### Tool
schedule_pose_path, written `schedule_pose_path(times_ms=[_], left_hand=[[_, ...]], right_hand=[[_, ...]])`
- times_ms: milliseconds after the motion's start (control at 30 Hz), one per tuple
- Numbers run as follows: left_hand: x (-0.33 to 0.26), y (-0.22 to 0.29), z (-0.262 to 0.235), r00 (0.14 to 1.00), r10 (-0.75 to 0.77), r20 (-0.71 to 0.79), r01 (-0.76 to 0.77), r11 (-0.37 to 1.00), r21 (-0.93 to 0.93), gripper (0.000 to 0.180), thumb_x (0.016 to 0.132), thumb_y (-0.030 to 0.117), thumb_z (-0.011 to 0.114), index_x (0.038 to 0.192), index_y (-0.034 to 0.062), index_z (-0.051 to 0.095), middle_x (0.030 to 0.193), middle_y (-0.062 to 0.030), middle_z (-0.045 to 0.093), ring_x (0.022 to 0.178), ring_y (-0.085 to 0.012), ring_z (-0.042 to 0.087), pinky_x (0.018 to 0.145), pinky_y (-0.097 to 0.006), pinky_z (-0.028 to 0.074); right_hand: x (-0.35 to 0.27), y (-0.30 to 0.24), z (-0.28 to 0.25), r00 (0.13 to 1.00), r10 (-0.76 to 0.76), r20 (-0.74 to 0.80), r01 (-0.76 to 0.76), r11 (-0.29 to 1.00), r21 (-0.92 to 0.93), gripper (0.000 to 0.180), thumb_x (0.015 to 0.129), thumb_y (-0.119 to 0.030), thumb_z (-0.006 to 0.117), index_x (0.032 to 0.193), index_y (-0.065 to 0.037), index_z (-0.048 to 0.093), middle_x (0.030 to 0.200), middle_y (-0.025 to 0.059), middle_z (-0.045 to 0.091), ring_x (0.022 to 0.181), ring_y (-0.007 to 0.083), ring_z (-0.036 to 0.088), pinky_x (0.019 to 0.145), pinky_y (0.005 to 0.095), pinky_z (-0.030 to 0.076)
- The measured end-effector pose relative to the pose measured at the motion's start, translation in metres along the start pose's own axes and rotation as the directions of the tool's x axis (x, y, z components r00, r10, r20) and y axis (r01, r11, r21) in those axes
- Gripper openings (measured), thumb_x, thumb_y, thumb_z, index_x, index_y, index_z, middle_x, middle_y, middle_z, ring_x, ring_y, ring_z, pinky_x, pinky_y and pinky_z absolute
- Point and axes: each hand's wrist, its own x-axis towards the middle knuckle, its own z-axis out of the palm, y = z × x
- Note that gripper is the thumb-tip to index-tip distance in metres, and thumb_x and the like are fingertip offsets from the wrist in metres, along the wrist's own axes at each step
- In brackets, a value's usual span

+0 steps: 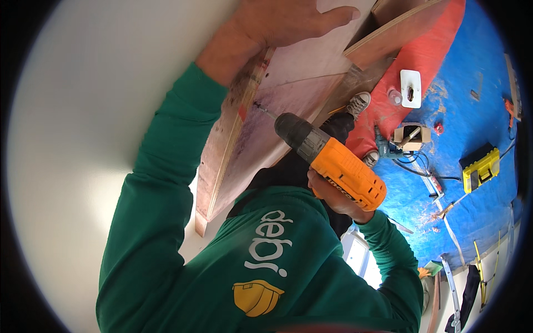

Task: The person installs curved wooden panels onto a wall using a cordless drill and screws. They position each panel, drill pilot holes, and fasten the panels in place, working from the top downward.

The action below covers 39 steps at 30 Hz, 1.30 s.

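The right hand's fingers (319,186) are wrapped around the drill (338,166), clamped beneath its orange body (the grip itself is mostly hidden). The left hand (283,23) lies against the far part of the wooden panel (302,62), thumb standing out; its other fingers run out of view, so I cannot tell whether they are spread or together.

The drill is just right of the panel's near portion, its long axis slanting, chuck and bit (267,112) leading up and left toward the panel's edge, rear end pointing away from it. The bit's tip meets the panel's face (whether it has bitten in, I cannot tell).

Left of the panel is a pale wall (83,111); right of it, a red sheet (383,119), then a cardboard box (424,141) and, farther from the panel, a yellow-and-black toolbox (482,171) on a blue sheet (466,130).
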Motion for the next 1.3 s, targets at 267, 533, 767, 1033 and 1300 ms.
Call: schedule_pose_path(times_ms=[267, 533, 767, 1033, 1300], left_hand=[[-0.003, -0.004, 0.01, 0.997, 0.039, -0.069, -0.037, 0.999, 0.031, 0.065, 0.092, 0.024, 0.079, 0.154, 0.0155, 0.059, 0.161, -0.0173, 0.05, 0.158, -0.0404, 0.035, 0.129, -0.054, 0.029], [0.004, 0.004, -0.013, 0.997, -0.066, 0.032, 0.067, 0.998, -0.02, 0.06, 0.097, 0.028, 0.077, 0.152, 0.0112, 0.06, 0.16, -0.0181, 0.052, 0.154, -0.0397, 0.04, 0.129, -0.052, 0.03], [-0.036, 0.014, -0.029, 0.945, -0.326, -0.013, 0.292, 0.862, -0.414, 0.044, 0.109, 0.027, 0.061, 0.145, 0.0029, 0.061, 0.145, -0.0205, 0.063, 0.141, -0.038, 0.055, 0.119, -0.046, 0.042], [-0.306, 0.2, -0.06, 0.763, -0.646, -0.036, 0.644, 0.753, 0.134, 0.054, 0.109, 0.014, 0.056, 0.159, -0.0022, 0.046, 0.166, -0.0187, 0.047, 0.157, -0.0387, 0.039, 0.13, -0.051, 0.031], [-0.403, 0.26, -0.047, 0.719, -0.652, -0.241, 0.695, 0.672, 0.258, 0.061, 0.099, 0.006, 0.067, 0.158, 0.0066, 0.052, 0.165, -0.0122, 0.051, 0.155, -0.0349, 0.043, 0.129, -0.049, 0.036]], right_hand=[[0.023, 0.039, 0.01, 0.986, 0.004, 0.168, 0.035, 0.973, -0.226, 0.041, 0.107, -0.034, 0.058, 0.139, -0.009, 0.065, 0.119, 0.0094, 0.075, 0.106, 0.0333, 0.076, 0.085, 0.0421, 0.062], [0.048, -0.07, -0.062, 0.748, -0.586, 0.311, 0.654, 0.573, -0.493, 0.02, 0.093, -0.017, 0.074, 0.108, -0.006, 0.067, 0.095, 0.0101, 0.067, 0.086, 0.0281, 0.07, 0.073, 0.0381, 0.054], [-0.094, 0.014, -0.123, 0.83, -0.46, -0.315, 0.233, 0.8, -0.553, 0.035, 0.093, -0.009, 0.079, 0.126, -0.003, 0.07, 0.107, 0.0063, 0.073, 0.087, 0.0193, 0.072, 0.078, 0.0346, 0.058], [-0.248, 0.15, -0.119, 0.517, -0.026, -0.856, 0.297, 0.943, 0.15, 0.028, 0.094, 0.0, 0.068, 0.12, -0.004, 0.062, 0.099, 0.0041, 0.064, 0.072, 0.0163, 0.065, 0.068, 0.0342, 0.057], [-0.31, 0.247, -0.143, 0.665, 0.034, -0.746, 0.101, 0.986, 0.135, 0.034, 0.09, -0.001, 0.07, 0.122, -0.007, 0.063, 0.098, 0.0031, 0.066, 0.072, 0.0175, 0.065, 0.066, 0.0339, 0.059]])
